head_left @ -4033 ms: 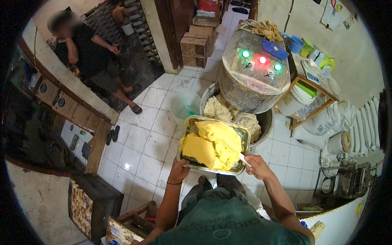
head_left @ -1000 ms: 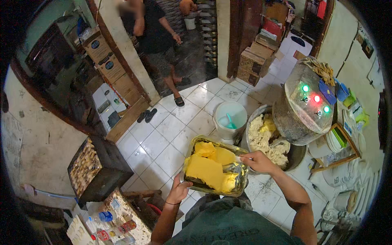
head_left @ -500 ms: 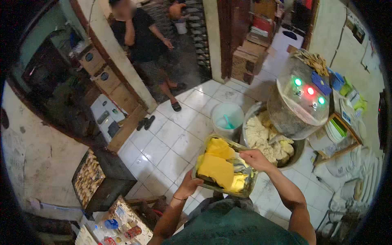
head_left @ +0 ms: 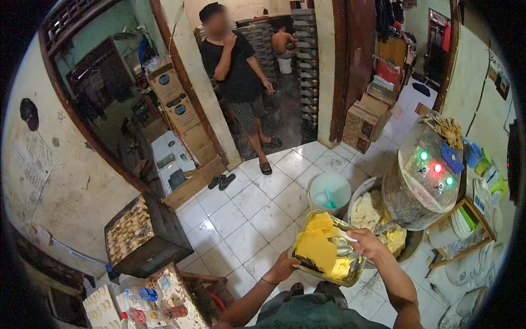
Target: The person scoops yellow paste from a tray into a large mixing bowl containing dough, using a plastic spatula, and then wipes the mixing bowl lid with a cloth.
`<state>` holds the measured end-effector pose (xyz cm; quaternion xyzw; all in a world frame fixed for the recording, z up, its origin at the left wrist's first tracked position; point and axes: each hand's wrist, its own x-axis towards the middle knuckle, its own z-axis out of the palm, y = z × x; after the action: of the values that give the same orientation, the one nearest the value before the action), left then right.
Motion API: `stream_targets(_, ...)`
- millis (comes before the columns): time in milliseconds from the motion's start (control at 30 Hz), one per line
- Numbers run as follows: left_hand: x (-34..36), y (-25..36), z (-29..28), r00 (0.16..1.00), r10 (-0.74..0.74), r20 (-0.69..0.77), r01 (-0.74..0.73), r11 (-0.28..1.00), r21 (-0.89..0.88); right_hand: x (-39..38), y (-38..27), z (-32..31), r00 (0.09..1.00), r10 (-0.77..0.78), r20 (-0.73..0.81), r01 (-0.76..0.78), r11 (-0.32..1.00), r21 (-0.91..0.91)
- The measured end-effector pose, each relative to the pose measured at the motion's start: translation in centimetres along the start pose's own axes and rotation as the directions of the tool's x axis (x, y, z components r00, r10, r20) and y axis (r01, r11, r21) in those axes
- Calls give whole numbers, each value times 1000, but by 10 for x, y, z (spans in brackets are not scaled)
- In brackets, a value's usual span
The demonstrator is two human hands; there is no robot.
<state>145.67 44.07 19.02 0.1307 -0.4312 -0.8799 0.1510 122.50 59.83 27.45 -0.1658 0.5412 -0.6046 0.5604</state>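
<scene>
A rectangular tub [head_left: 357, 270] with a shiny lining is held tilted in front of my body. Thick yellow margarine-like fat [head_left: 313, 251] fills its left part, and smears of it lie on the bare lining at the right. My left hand [head_left: 281, 267] grips the tub's left edge, with the fingers partly hidden beneath. Closed over the tub's upper right side, my right hand [head_left: 368, 244] holds a small white tool [head_left: 345, 236], its kind unclear. Just beyond, a large metal bowl [head_left: 355, 193] contains pale dough [head_left: 367, 211] with yellow patches.
A mixer [head_left: 419, 183] with lit lamps overhangs the bowl. Beside it stands a white bucket [head_left: 330, 189] containing a turquoise utensil. At left are a dark case [head_left: 164, 241] topped with dough pieces and a table [head_left: 178, 288] with bottles. A person [head_left: 233, 71] stands in the doorway; another sits farther back.
My view has swung up and left, so the scene sits lower and farther right. Both hands keep their hold around the tub. The dough in the bowl has shifted shape.
</scene>
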Motion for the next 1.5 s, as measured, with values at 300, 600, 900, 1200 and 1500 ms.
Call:
stream_targets(300, 13, -18, -13, 1000, -21, -18, 21, 1000, -16, -3, -17, -8, 998, 50, 48, -47, 997, -56)
stream_targets(600, 59, -39, 26, 995, -78, 63, 72, 994, 85, -10, -27, -64, 913, -404, 46, 373, 788, -490)
stream_targets(900, 79, -74, 43, 969, 93, -229, -98, 995, -7, -36, -65, -133, 713, -695, -97, 607, 680, -411)
stream_targets(1200, -2, -68, 51, 609, 198, -768, -391, 917, -74, 65, 74, -256, 833, -553, -5, 213, 330, -920)
stream_targets(1500, -33, -92, 131, 438, 558, -705, -390, 824, 411, 118, 146, -338, 989, 102, -107, -117, 105, -988)
